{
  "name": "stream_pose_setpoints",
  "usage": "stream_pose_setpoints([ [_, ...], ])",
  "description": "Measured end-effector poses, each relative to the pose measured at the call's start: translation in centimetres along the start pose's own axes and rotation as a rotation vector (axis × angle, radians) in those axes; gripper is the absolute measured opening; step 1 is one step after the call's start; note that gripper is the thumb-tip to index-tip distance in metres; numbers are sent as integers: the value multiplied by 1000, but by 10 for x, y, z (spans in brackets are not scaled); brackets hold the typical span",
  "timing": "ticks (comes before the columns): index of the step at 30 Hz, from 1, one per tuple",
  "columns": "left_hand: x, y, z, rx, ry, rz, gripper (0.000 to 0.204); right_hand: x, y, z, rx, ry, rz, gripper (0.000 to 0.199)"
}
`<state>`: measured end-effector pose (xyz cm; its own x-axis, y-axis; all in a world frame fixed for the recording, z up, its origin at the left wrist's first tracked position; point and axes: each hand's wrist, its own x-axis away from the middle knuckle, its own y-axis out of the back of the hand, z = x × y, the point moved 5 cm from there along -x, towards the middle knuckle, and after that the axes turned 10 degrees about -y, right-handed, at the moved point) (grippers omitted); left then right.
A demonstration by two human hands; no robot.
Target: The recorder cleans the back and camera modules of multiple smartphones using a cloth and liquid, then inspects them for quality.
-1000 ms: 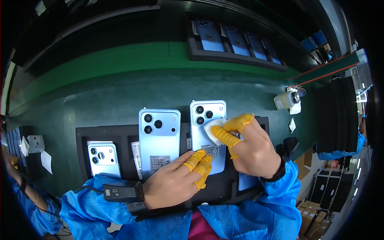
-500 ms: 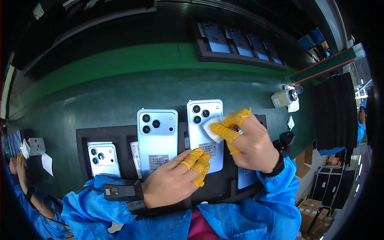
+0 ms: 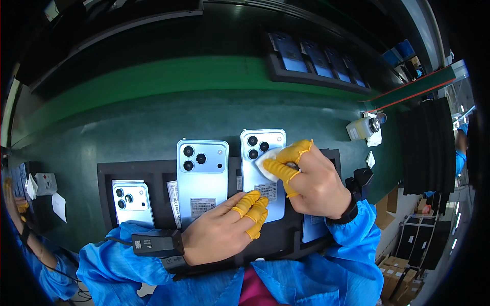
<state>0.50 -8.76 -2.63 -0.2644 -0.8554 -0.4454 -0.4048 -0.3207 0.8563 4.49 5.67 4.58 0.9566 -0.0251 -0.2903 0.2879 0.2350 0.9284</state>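
A light blue smartphone (image 3: 263,176) lies back up before me, its lenses at the far end and a printed label lower down. My left hand (image 3: 224,224), in yellow finger cots, steadies its lower part with bent fingers over the back and the thumb by its left edge. Pinched in my right hand (image 3: 311,176), also in yellow cots, a folded white wipe (image 3: 268,164) presses on the phone's back just below the lenses. Left of it lies a second smartphone (image 3: 202,176), untouched and partly behind my left hand.
Under the phones sits a black foam tray (image 3: 107,188) holding a smaller-looking phone (image 3: 131,201) at left and another phone (image 3: 312,229) beneath my right forearm. Farther off, another tray (image 3: 316,84) carries several phones. A bottle (image 3: 360,128) stands at right; a co-worker's hand (image 3: 15,201) shows far left.
My right hand and the wipe have shifted slightly left on the phone's back. The far tray of phones has moved to the right. The co-worker's hand at far left has moved.
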Motion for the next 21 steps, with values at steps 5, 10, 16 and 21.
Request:
stream_pose_setpoints([
  [5,1,0,1,-24,-13,5,30,-2,-8,-6,17,-42,62,42],
  [10,0,1,1,-21,-18,2,30,2,-6,0,-8,-7,20,34],
  [16,3,4,2,-48,-18,-36,29,-2,-2,-2,23,-8,-35,27],
  [21,3,2,2,-30,-26,-7,30,0,-6,-5,-2,-28,48,27],
])
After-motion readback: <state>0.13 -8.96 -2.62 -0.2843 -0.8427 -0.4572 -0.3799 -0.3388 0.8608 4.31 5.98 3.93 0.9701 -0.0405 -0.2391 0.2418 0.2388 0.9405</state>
